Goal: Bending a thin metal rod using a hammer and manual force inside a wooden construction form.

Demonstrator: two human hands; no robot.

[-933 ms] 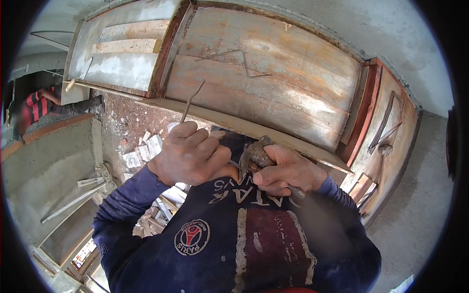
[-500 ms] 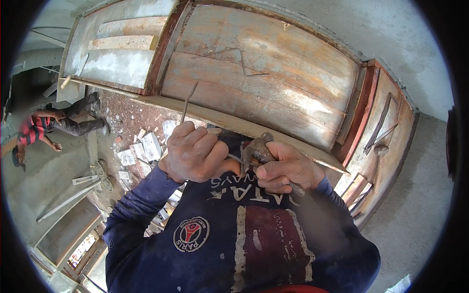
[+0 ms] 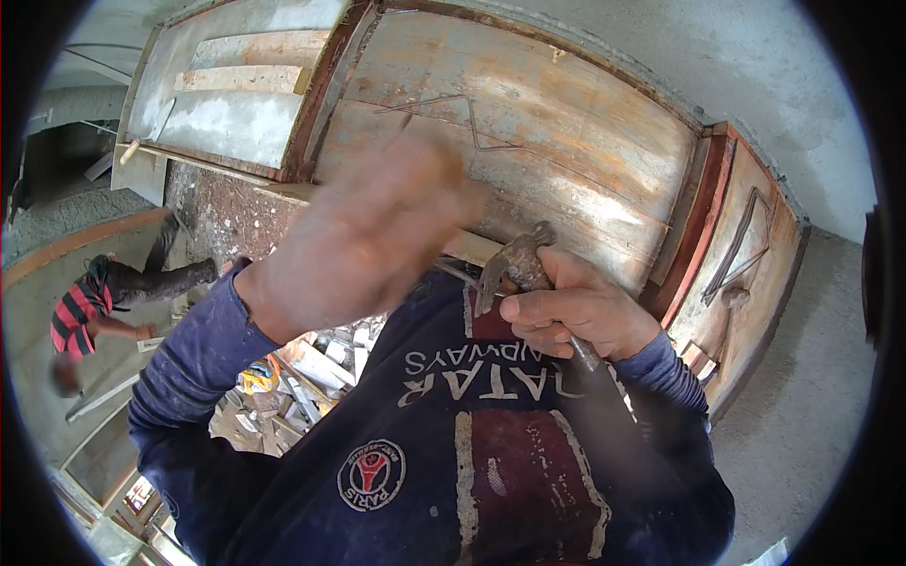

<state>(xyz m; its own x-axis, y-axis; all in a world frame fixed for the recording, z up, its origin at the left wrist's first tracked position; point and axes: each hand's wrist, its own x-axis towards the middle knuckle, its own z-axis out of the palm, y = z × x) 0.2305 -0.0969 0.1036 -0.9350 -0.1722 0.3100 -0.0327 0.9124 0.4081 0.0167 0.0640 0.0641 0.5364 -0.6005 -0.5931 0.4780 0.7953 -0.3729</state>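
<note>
My right hand (image 3: 590,307) is closed round a worn claw hammer (image 3: 517,269) just below its head, in front of my chest. The hammer's handle slants down and to the right, fading into a blurred patch. Raised to the left of it is my left hand (image 3: 363,226), smeared by motion but looking closed. A thin metal rod (image 3: 457,274) shows between that hand and the hammer claw. A faint bit of it pokes out above the knuckles. The stretch inside the hand is hidden. Whether rod and claw touch, I cannot tell.
Wooden panels (image 3: 538,104) in reddish frames stand ahead, bearing a bent rod (image 3: 472,123). Another hammer (image 3: 735,297) and bent rods (image 3: 731,255) lie on the right panel. Planks (image 3: 241,78) lie at far left. Rubble (image 3: 326,363) covers the ground; a person in a striped shirt (image 3: 77,316) bends at left.
My left hand has swung up, away from the hammer, and blurred. The hammer in my right hand has shifted slightly right and up. The person at left has changed posture.
</note>
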